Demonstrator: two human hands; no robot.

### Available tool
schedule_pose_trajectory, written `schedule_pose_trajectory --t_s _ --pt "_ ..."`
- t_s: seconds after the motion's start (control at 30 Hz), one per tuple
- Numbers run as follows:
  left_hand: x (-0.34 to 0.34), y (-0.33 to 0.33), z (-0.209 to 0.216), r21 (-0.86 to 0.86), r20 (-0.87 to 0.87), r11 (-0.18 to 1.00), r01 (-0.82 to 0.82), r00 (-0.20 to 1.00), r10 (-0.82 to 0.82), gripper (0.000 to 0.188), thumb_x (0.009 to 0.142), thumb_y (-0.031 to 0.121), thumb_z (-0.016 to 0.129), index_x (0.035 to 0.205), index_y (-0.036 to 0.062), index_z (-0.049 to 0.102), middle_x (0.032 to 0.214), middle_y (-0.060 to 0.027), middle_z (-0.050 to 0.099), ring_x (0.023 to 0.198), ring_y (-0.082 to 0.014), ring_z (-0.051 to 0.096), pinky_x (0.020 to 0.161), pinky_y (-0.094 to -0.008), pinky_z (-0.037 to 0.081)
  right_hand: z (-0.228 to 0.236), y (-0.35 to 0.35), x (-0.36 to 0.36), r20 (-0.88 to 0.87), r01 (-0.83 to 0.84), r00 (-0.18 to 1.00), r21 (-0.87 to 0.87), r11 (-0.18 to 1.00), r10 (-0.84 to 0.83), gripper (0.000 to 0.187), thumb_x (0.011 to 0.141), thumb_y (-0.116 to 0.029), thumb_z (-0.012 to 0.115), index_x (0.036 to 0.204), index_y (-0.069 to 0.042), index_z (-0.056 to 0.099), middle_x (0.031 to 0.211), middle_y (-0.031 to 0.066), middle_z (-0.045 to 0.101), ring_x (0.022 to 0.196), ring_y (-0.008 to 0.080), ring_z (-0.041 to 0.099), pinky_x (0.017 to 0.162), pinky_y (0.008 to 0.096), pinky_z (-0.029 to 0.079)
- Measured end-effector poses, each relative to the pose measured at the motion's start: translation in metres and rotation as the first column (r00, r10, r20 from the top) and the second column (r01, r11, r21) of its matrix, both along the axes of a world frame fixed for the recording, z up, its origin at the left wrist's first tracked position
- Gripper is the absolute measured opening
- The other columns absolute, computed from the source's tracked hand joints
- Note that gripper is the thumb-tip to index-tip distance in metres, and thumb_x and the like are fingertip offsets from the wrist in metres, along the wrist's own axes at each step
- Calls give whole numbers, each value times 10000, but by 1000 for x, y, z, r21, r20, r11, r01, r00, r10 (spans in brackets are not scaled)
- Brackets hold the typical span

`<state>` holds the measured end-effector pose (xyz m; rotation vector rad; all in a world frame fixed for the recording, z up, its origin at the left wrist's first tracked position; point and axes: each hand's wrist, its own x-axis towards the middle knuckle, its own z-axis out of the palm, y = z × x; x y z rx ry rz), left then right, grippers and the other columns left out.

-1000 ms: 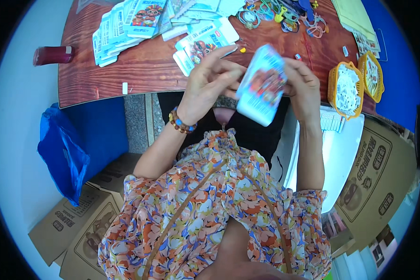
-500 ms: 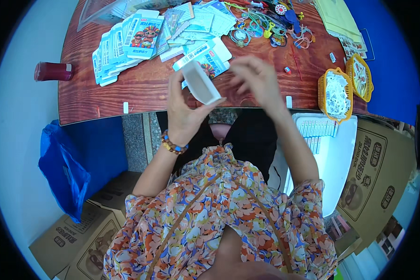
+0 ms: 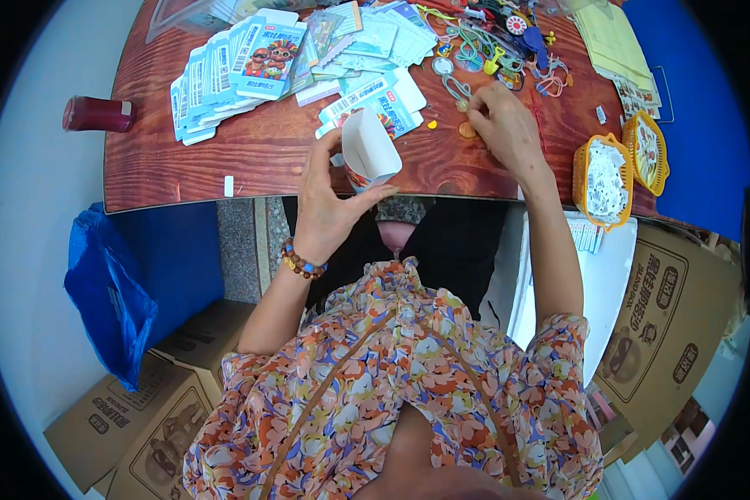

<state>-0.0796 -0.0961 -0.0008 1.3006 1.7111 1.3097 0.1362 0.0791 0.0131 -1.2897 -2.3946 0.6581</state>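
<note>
My left hand holds a small open cardboard box near the table's front edge, its white inside facing up. My right hand is on the table to the right of it, fingers bent and drawn together. Its fingertips are at the near end of a teal cord trinket; what they pinch is hidden. A brown disc lies under the fingers, with a small yellow piece to the left. Behind the held box lies a flat blue-and-white carton.
Flattened cartons are stacked at the left, beside paper packets. Corded trinkets heap at the back. Yellow baskets with small packets stand right, above a white tub. A dark red jar stands far left.
My right hand has moved forward and right to the edge of the trinket heap. The box in my left hand has turned more upright, its opening now facing up.
</note>
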Motion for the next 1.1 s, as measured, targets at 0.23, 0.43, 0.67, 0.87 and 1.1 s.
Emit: schedule_pose_trajectory --t_s 0.23,0.43,0.67,0.87,1.1 --pt "5 1 7 -16 -99 1000 23 995 -25 836 646 242 900 1332 16 479 1213 -161 577 1075 -300 599 881 -394 503 19 21 -58 -32 36 999 68 997 -34 269 881 -305 655 1001 -64 646 986 105 664 890 276 657 746 408 496" --pt "0 -6 14 19 -161 1000 -1 987 4 838 655 219 897 1345 22 465 1207 -159 574 1102 -313 588 915 -399 486 9 54 -126 119 185 977 -43 982 -178 606 792 -470 729 1185 -24 614 1131 171 684 1036 313 662 859 424 500" --pt "-7 -7 12 10 -181 1000 0 983 1 815 668 223 889 1335 25 464 1200 -163 568 1082 -320 586 908 -411 483 -25 72 -140 -211 239 935 -222 945 -285 573 760 -303 779 1206 10 602 994 145 706 826 227 671 714 357 513" --pt "-14 1 17 27 -234 999 -21 972 27 792 662 206 880 1316 26 472 1170 -180 556 1070 -354 575 902 -426 480 -10 68 -71 -456 119 828 -426 897 -326 352 826 -134 737 1124 31 648 788 37 669 571 77 557 505 219 423" --pt "-9 18 23 48 -435 998 -32 899 50 745 666 191 868 1293 23 505 1147 -178 552 1047 -373 568 883 -435 487 71 -1 -4 -661 -13 703 -380 925 -262 241 885 -42 687 1118 16 668 795 9 646 578 7 478 492 161 352"
